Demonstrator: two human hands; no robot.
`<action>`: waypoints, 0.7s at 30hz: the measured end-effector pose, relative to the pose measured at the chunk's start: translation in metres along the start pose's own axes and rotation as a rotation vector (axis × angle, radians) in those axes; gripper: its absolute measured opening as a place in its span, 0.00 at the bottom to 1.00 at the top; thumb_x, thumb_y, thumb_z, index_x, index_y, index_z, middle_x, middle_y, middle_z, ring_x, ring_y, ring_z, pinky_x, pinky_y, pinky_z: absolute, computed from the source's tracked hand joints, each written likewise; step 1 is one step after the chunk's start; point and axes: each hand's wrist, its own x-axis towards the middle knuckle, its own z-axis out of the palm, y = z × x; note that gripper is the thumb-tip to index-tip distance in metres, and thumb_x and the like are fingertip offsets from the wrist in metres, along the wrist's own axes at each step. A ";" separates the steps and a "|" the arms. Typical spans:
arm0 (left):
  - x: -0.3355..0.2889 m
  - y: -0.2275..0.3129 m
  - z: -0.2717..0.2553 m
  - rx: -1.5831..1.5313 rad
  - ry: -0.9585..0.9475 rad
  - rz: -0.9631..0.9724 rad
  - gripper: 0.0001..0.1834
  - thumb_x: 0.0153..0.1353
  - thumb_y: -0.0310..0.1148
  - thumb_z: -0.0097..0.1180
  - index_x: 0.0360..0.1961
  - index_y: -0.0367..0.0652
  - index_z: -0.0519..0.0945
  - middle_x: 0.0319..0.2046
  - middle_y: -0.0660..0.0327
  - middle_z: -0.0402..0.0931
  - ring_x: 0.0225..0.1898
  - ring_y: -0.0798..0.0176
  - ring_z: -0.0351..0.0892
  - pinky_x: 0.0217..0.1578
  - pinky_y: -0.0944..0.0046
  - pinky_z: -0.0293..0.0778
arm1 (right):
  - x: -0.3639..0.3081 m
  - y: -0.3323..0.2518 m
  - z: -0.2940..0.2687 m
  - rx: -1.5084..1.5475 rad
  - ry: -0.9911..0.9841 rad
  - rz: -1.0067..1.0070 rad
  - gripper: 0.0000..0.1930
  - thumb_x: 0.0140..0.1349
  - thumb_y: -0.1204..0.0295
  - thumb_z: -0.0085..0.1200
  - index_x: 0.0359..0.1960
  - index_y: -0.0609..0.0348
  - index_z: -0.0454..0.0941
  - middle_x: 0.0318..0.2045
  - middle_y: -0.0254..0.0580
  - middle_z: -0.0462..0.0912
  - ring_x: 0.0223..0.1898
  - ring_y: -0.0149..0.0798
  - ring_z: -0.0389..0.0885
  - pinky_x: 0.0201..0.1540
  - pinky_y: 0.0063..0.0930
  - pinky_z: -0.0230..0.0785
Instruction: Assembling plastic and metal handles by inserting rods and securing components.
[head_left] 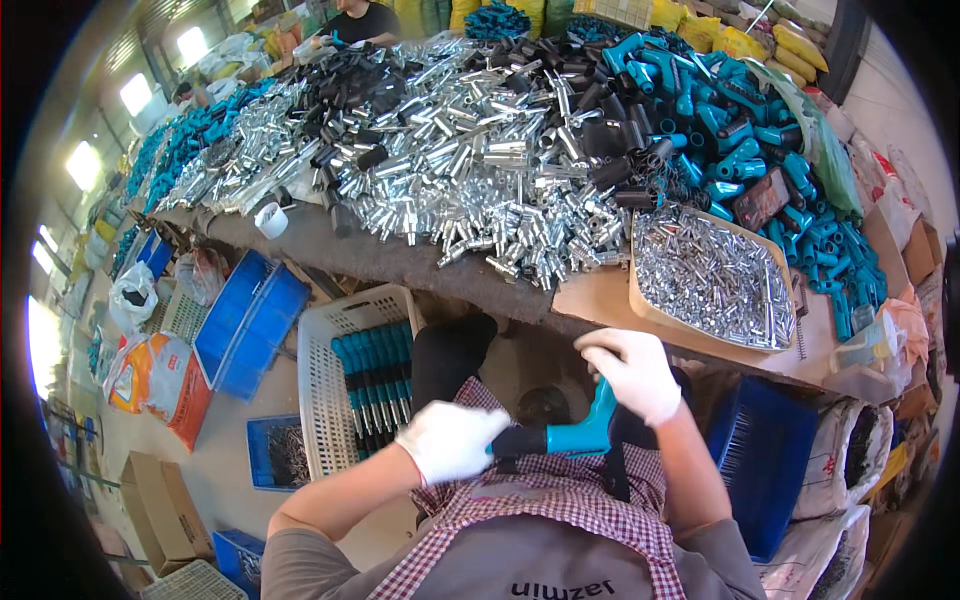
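A teal pistol-shaped tool housing (590, 428) with a black sleeve (522, 441) at its left end lies across in front of my apron. My left hand (453, 442), in a white glove, is closed round the end of the black sleeve. At the upper end of the teal handle is my right hand (635, 376), gloved too, its fingers bent and its palm against the handle. Whether those fingers also pinch something small is hidden. Just beyond that hand, a shallow tray (645, 300) of small metal pins rests on the table edge.
A heap of silver metal parts (480, 150) covers the table, with teal housings (740, 150) at the right. Left of my knees, a white basket (318, 380) holds several teal-and-black tools. Blue bins (245, 325) stand on both sides. Another person (362, 22) is across the table.
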 end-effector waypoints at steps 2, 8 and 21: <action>0.010 -0.003 -0.022 0.168 0.040 0.077 0.12 0.52 0.38 0.61 0.36 0.48 0.77 0.24 0.58 0.78 0.25 0.53 0.83 0.26 0.53 0.77 | 0.005 0.032 0.008 -0.598 -0.085 -0.224 0.15 0.65 0.58 0.51 0.38 0.51 0.86 0.35 0.44 0.87 0.39 0.47 0.86 0.42 0.38 0.77; 0.067 -0.026 -0.074 0.110 0.348 0.310 0.15 0.51 0.41 0.65 0.38 0.47 0.82 0.31 0.59 0.80 0.40 0.53 0.82 0.41 0.54 0.77 | -0.001 0.000 0.040 0.200 -0.486 0.011 0.25 0.70 0.54 0.50 0.58 0.62 0.72 0.30 0.44 0.82 0.30 0.36 0.84 0.36 0.30 0.75; 0.114 -0.131 -0.044 0.090 0.611 -0.507 0.14 0.56 0.35 0.57 0.44 0.46 0.80 0.41 0.52 0.79 0.45 0.47 0.80 0.47 0.52 0.75 | -0.014 0.007 0.039 0.645 -0.243 0.072 0.29 0.66 0.64 0.53 0.68 0.57 0.64 0.30 0.34 0.76 0.27 0.26 0.76 0.35 0.22 0.71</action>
